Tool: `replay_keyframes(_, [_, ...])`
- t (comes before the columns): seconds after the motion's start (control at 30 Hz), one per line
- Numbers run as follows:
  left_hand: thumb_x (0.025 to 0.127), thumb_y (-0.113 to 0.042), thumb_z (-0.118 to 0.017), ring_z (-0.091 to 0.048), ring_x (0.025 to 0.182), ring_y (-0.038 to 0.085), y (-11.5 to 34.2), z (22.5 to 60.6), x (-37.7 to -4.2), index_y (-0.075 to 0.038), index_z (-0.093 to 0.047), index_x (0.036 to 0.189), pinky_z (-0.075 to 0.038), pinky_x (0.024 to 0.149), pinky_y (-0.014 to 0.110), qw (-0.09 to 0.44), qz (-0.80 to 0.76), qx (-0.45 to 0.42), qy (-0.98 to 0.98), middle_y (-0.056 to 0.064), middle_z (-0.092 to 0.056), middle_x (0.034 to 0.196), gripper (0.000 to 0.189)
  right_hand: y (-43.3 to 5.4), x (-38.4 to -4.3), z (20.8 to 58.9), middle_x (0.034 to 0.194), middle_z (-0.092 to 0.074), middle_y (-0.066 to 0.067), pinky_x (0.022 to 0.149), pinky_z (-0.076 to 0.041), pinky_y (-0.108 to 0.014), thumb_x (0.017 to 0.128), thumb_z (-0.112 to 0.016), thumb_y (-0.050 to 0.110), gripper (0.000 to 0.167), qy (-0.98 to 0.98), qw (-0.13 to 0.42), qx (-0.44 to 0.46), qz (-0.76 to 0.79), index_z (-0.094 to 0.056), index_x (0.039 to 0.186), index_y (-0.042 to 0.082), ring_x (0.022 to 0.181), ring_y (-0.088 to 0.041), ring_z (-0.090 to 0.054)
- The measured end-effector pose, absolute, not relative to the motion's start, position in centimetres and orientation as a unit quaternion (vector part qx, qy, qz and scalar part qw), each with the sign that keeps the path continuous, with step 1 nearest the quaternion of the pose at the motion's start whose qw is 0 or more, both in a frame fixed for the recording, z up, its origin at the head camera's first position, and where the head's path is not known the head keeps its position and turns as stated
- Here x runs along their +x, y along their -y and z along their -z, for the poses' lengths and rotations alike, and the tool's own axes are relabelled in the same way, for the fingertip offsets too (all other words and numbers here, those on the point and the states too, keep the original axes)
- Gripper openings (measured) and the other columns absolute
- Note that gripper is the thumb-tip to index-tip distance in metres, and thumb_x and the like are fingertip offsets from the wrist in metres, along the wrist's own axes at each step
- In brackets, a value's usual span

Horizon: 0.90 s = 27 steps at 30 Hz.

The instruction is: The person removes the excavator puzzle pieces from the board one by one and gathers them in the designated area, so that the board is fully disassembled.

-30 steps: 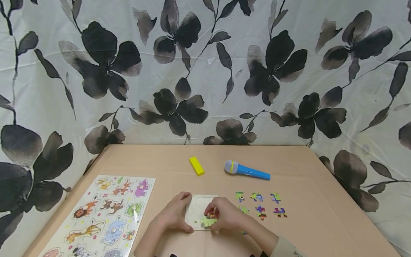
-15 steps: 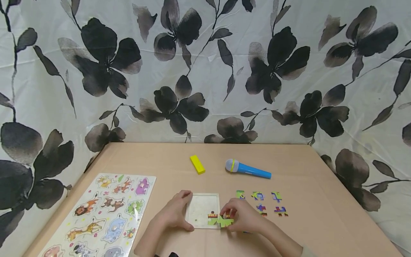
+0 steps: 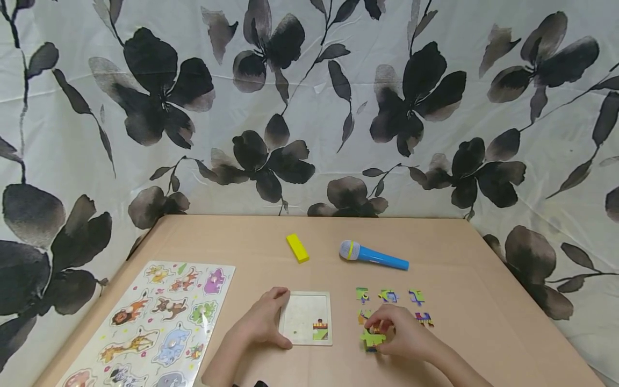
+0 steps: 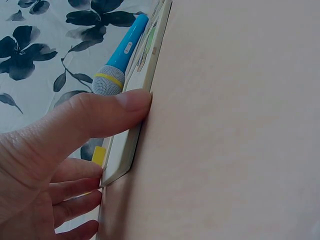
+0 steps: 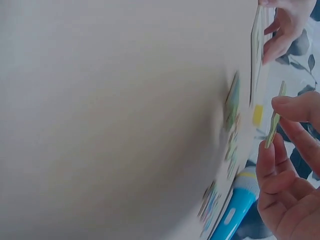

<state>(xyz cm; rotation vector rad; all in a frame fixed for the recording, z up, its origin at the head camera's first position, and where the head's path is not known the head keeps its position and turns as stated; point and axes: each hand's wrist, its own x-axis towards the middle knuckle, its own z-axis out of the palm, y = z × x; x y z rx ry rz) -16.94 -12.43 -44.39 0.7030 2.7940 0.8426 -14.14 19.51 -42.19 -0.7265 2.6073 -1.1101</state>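
My left hand (image 3: 263, 321) grips the left side of a small white puzzle tray (image 3: 299, 312). In the left wrist view the thumb presses the near edge of the tray (image 4: 122, 150), with the fingers at its corner. One puzzle piece (image 3: 321, 330), green with a brown-red top, lies in the tray's lower right corner. To the right of the tray, my right hand (image 3: 406, 331) pinches a green puzzle piece (image 3: 373, 338) above the table. The right wrist view shows this piece (image 5: 275, 117) edge-on between thumb and fingertips. The hand covers part of the loose pieces below it.
Loose puzzle pieces (image 3: 388, 295) lie in rows right of the tray. Behind are a yellow block (image 3: 297, 248) and a blue toy microphone (image 3: 379, 257). An animal sticker sheet (image 3: 145, 322) lies on the left; a floral cloth (image 3: 338, 161) hangs behind the table.
My right hand has carried the green puzzle piece from over the tray rightward to the loose pieces. The other piece stays in the tray's corner. My left hand keeps its grip on the tray.
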Motion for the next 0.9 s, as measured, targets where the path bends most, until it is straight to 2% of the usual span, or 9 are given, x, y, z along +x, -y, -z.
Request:
replay_keyframes(0.33, [0.048, -0.03, -0.089, -0.037, 0.122, 0.036, 12.4, 44.3, -16.9, 0.011, -0.042, 0.13, -0.034, 0.1, 0.047, 0.071, -0.286, 0.232, -0.927, 0.021, -0.039, 0.133, 0.102, -22.6, -13.5, 42.6, 0.082, -0.057, 0.008, 0.061, -0.048, -0.023, 0.062, -0.076, 0.002, 0.03, -0.885, 0.102, -0.249, 0.379, -0.065, 0.089, 0.012, 0.071, -0.006, -0.052])
replay_keyframes(0.7, [0.049, -0.031, -0.089, -0.037, 0.122, 0.036, 12.5, 44.4, -16.9, 0.011, -0.041, 0.13, -0.034, 0.1, 0.048, 0.07, -0.282, 0.231, -0.928, 0.02, -0.039, 0.133, 0.103, -24.2, -13.6, 43.1, 0.085, -0.056, 0.001, 0.058, -0.046, -0.022, 0.064, -0.078, 0.004, 0.03, -0.888, 0.154, -0.209, 0.38, -0.066, 0.091, 0.009, 0.072, -0.01, -0.051])
replay_keyframes(0.9, [0.048, -0.031, -0.089, -0.037, 0.122, 0.036, 12.5, 44.5, -17.0, 0.011, -0.041, 0.13, -0.034, 0.101, 0.047, 0.07, -0.28, 0.232, -0.929, 0.02, -0.039, 0.134, 0.104, -24.5, -13.8, 43.6, 0.083, -0.056, 0.0, 0.057, -0.046, -0.022, 0.064, -0.079, 0.004, 0.03, -0.887, 0.16, -0.205, 0.382, -0.066, 0.091, 0.009, 0.07, -0.01, -0.05])
